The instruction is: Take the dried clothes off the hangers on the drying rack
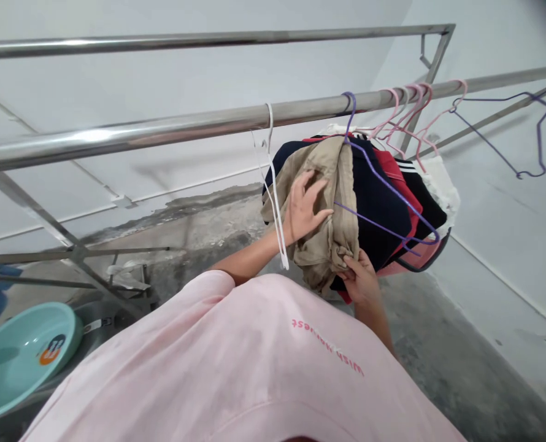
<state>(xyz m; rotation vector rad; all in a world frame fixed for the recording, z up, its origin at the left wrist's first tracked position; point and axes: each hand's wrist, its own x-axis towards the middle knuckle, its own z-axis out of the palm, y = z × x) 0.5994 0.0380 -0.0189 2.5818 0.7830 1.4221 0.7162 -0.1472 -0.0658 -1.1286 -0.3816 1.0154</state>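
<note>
A khaki garment point(342, 166) hangs partly on a purple hanger point(383, 178), whose hook is over the metal rail point(199, 126). One arm of the hanger sticks out to the right, outside the cloth. My left hand point(304, 209) lies against the garment's front with its fingers spread. At the lower edge, my right hand point(359, 276) pinches the bunched khaki cloth. A bare white hanger point(276, 209) hangs just left of the garment, in front of my left forearm.
Dark, red and white clothes point(392, 178) hang behind on pink hangers point(415, 110). Another purple hanger point(537, 123) is at the far right. A turquoise basin point(19, 350) sits at the lower left, near the rack's crossed legs point(77, 255). A second rail point(199, 42) runs behind.
</note>
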